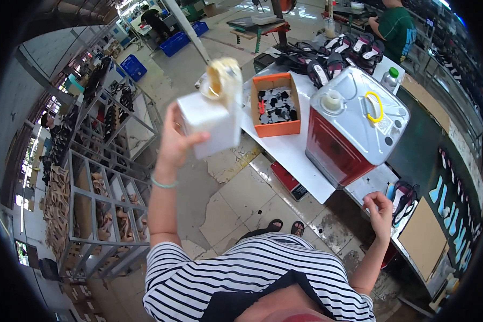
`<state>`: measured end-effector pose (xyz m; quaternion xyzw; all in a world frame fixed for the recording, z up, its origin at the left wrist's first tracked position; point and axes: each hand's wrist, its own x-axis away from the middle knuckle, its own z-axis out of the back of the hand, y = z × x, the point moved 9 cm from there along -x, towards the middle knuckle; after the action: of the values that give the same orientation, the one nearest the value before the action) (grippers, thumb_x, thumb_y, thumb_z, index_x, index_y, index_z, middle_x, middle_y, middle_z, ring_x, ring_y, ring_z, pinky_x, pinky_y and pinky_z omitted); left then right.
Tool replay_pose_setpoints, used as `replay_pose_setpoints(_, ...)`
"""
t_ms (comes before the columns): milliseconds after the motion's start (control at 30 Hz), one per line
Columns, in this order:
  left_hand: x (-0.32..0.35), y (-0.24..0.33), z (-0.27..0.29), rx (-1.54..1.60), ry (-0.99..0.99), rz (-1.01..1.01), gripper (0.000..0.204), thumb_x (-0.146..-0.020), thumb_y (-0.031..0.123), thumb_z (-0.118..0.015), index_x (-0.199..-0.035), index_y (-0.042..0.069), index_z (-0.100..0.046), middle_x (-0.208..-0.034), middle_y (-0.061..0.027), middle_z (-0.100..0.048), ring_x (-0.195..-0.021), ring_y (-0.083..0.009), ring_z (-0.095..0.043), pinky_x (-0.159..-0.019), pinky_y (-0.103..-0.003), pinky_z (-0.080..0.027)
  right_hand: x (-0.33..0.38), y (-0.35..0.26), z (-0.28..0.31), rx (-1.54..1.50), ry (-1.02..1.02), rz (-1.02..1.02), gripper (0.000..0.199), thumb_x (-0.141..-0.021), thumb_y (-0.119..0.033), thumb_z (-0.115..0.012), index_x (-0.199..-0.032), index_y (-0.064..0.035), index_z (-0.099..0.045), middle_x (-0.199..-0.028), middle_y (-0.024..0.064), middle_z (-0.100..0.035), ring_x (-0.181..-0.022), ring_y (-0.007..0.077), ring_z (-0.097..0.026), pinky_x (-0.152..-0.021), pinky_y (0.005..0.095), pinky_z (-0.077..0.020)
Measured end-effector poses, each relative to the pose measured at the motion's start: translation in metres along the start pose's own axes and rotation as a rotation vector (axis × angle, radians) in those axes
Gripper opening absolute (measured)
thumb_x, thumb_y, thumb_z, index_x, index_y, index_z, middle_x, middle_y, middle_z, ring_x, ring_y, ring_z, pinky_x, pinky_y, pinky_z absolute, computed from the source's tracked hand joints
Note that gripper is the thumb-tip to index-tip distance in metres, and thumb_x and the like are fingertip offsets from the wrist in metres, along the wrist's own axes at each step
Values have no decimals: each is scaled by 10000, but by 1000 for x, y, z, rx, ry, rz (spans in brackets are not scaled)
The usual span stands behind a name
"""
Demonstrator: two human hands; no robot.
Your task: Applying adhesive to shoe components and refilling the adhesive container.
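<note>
Head view: your left hand [178, 140] is up in the air, closed around a white box [209, 124] with a yellowish, gunky spout or brush sticking out of its top. It's held over the floor, just left of the bench [300, 161] edge, well above it. On the bench there's a big red can [354, 126] with a silver top, a yellow handle and a white cap, sitting right at the near edge. Next to it is an orange box [276, 104], open, with dark and pale cut pieces inside. Behind those, a pile of sandals [338, 56] and a bottle [390, 78] with a green cap.

Room-wise, the tiled floor [236, 198] between you and the bench is open; a grey rack [104, 209] stands on your left, stuffed with tan pieces. Another person [396, 27] in green sits at the far end.

Your right hand [380, 206] is low, fingers loosely curled at the bench edge, resting near a sandal [403, 196]; can't tell if it's gripping anything.
</note>
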<state>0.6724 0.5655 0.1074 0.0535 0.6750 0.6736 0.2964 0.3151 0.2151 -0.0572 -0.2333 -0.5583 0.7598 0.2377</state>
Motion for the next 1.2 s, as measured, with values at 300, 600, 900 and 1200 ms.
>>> replay_pose_setpoints(300, 74, -84, -23, 31, -198, 15, 1010, -541, 188, -902, -1332, 27, -295, -1269, -122, -440, -1220, -237, -426, -1061, -380, -325, 12, -57, -200, -11, -499, 13, 351, -811, -37, -663, -1153, 5, -596, -935, 111, -682, -880, 158, -648, -746, 291, -517)
replay_pose_setpoints(600, 140, -96, -154, -117, -496, -18, 1140, -479, 217, -824, -1407, 49, -185, -1283, -173, -410, -1217, -363, -369, -976, -498, -207, 110, -52, -181, -161, -168, -306, 896, -806, -53, -705, -1486, -29, -123, -1458, 206, -302, -1299, 279, -376, -1072, 405, -317)
replay_pose_setpoints(900, 219, -80, -340, -61, -722, -272, 1023, -544, 504, -740, -1340, 32, -305, -1248, -220, -366, -1165, -402, -333, -938, -591, -209, 171, 21, -64, -375, 767, -292, 642, -779, -13, -700, -1316, -23, -348, -1191, 136, -541, -1029, 240, -597, -836, 355, -531)
replay_pose_setpoints(1200, 303, -86, -530, 208, -1191, -316, 1226, -625, 355, -840, -1446, -54, -27, -1462, -299, -166, -1368, -432, -181, -1113, -462, -217, 248, 87, 140, -297, 1212, -447, 967, -537, -76, -875, -1301, 10, -289, -1203, 154, -463, -1034, 235, -559, -789, 344, -533)
